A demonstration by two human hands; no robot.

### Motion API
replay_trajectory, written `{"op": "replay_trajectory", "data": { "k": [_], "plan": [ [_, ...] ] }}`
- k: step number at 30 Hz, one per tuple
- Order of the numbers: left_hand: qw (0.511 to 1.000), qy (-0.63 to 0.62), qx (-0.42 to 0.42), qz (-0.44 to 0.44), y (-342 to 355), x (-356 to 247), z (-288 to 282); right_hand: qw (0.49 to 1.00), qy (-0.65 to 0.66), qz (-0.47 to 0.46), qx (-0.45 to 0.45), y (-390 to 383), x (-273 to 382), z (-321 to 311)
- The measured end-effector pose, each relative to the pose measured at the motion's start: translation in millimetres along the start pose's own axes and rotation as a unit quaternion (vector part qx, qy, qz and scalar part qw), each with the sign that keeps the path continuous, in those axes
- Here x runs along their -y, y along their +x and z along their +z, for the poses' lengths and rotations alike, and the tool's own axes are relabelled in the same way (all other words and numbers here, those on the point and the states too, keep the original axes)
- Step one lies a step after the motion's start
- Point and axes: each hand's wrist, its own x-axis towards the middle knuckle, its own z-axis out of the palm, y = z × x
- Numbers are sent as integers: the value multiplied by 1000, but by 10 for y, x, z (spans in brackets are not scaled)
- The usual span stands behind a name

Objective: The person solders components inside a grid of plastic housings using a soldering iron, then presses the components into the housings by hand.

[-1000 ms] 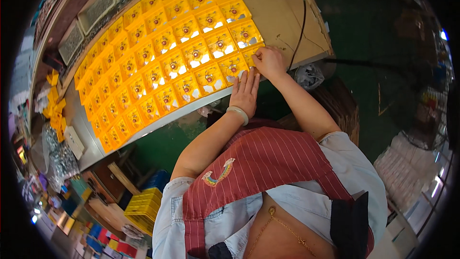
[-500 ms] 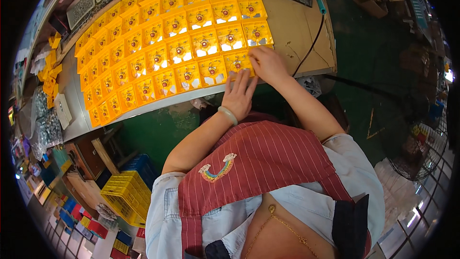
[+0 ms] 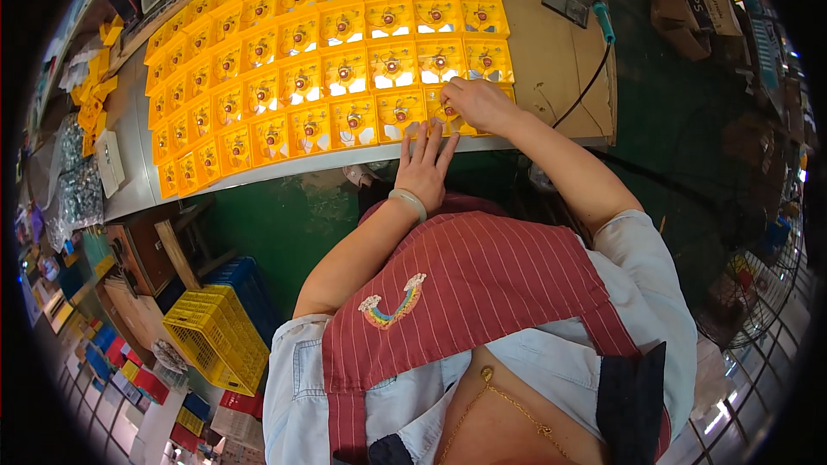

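Observation:
Several yellow square fan frames (image 3: 345, 69) lie in tight rows on a workbench (image 3: 129, 189), each with a small red-and-white hub at its middle. My right hand (image 3: 478, 103) rests on the frame (image 3: 457, 112) at the near right corner of the grid, fingers pinched at its hub; whether something small is between them cannot be told. My left hand (image 3: 424, 168) lies flat with fingers spread at the bench's front edge, touching the neighbouring frame (image 3: 401, 116). A pale bangle sits on that wrist.
A brown board (image 3: 551, 69) lies to the right of the frames, with a teal-handled tool (image 3: 603, 21) and its black cable. Loose yellow parts (image 3: 90, 95) and bagged hardware (image 3: 77, 189) sit at the left. A yellow crate (image 3: 215, 336) and blue crate stand below on the green floor.
The view has shifted so the bench sits higher and more level. My right hand stays on the corner frame; my left hand has flattened against the front edge.

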Motion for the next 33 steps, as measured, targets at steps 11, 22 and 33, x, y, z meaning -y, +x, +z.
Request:
{"op": "replay_trajectory", "data": {
  "k": [11, 22, 33],
  "plan": [
    [991, -80, -89, -61, -456, 319, -329, 999, -19, 9, -31, 534, 714, 189],
    [994, -28, -5, -103, -829, 851, -246, 995, -68, -67, 31, 824, 942, 398],
    [995, -50, 12, -91, -939, 978, -195, 982, -96, -98, 131, 1415, 1527, 548]
  ]
}}
